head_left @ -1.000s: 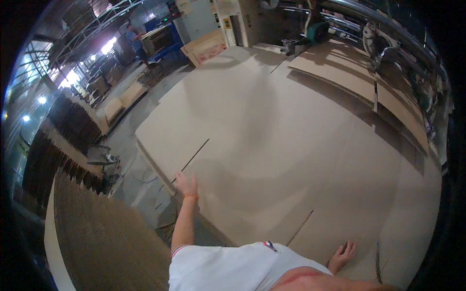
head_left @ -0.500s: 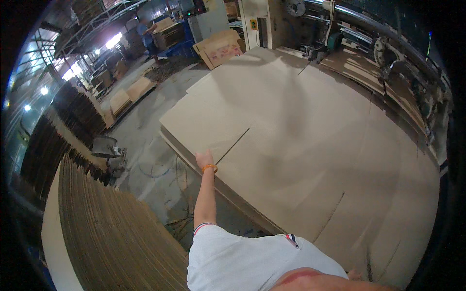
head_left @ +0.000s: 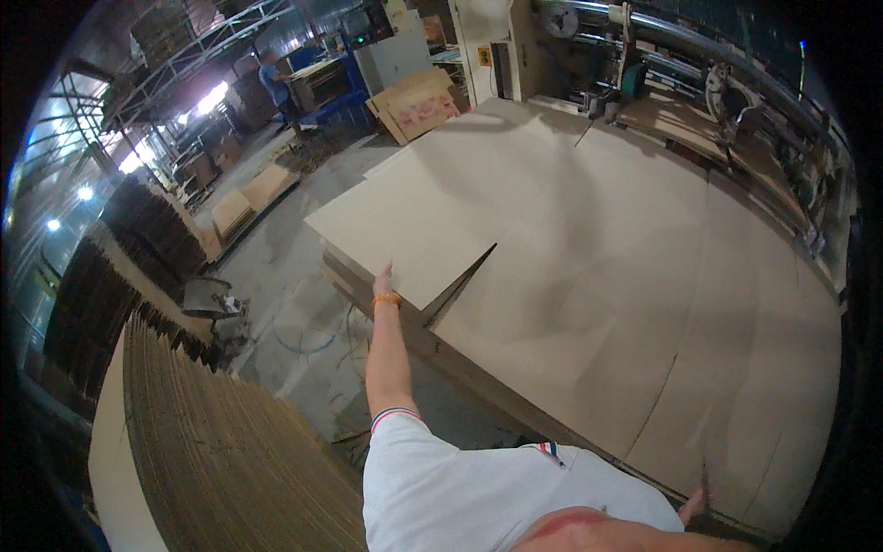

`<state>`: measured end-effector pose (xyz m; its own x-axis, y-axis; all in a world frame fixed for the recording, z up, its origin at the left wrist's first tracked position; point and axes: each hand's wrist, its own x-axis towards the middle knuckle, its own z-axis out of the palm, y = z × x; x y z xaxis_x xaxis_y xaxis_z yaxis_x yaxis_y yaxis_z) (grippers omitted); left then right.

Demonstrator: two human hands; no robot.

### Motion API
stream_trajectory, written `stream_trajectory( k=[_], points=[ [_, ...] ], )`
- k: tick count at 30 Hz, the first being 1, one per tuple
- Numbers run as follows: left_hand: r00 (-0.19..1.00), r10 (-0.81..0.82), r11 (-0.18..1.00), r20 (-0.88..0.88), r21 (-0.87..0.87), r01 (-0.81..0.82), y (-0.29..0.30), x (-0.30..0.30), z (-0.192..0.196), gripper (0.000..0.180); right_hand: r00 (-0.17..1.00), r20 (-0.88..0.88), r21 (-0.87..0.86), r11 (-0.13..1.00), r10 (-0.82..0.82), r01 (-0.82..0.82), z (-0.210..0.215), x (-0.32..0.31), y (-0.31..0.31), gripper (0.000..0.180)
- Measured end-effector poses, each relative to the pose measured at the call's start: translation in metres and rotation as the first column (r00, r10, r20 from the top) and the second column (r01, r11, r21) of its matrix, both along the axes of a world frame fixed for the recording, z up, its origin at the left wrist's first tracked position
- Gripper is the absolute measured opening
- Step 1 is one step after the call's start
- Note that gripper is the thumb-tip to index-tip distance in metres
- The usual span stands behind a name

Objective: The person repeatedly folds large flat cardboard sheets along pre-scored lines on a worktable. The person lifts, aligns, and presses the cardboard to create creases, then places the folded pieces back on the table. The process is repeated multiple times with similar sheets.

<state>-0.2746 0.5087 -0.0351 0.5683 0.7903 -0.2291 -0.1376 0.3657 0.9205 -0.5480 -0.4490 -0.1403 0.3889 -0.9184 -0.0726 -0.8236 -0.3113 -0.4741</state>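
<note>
**Two hands at the edges of a large cardboard sheet**

The largest thing in view was a stack of wide, tan cardboard sheets (head_left: 589, 276), which lay flat and spread away from both hands toward a long machine (head_left: 699, 83) at the far side. The top sheet bore long slots; one slot (head_left: 460, 285) opened just to the right of the left hand's fingers. To the left of and below the left arm stood a dense pile of upright corrugated sheets (head_left: 230, 442), seen edge-on, and a darker pile (head_left: 152, 221) stood farther left. A grey concrete floor (head_left: 285, 276) lay between these piles and the stack. Beyond the left hand, far off, a person in blue (head_left: 274, 83) stood beside a blue machine, and a printed cardboard panel (head_left: 414, 106) leaned near a pale cabinet.

The left hand (head_left: 383, 279), on an outstretched arm with an orange wristband (head_left: 386, 299), rested at the near-left edge of the top sheet, its fingers extended and touching that edge; whether they gripped it could not be told. The right hand (head_left: 693, 505) showed only partly at the lower edge, fingers against the near edge of the stack, their state likewise unclear.
</note>
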Motion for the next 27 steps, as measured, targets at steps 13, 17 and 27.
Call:
stream_trajectory(
  k=[13,17,27],
  points=[
    [0.996,-0.073,0.805,0.053,0.593,0.027,-0.202,-0.059,0.096,0.038,0.998,0.013,-0.111,0.992,0.057,-0.055,0.037,0.022,-0.003,0.054],
    [0.949,-0.264,0.665,-0.175,0.679,0.310,-0.203,-0.117,0.077,0.026,0.904,0.372,0.013,0.972,0.212,-0.233,0.078,0.122,0.044,0.046],
    [0.741,-0.561,-0.095,-0.368,0.918,0.384,-0.361,-0.152,0.129,0.063,0.515,0.854,0.465,0.336,0.071,-0.819,0.334,0.339,0.145,0.083]
  ],
)
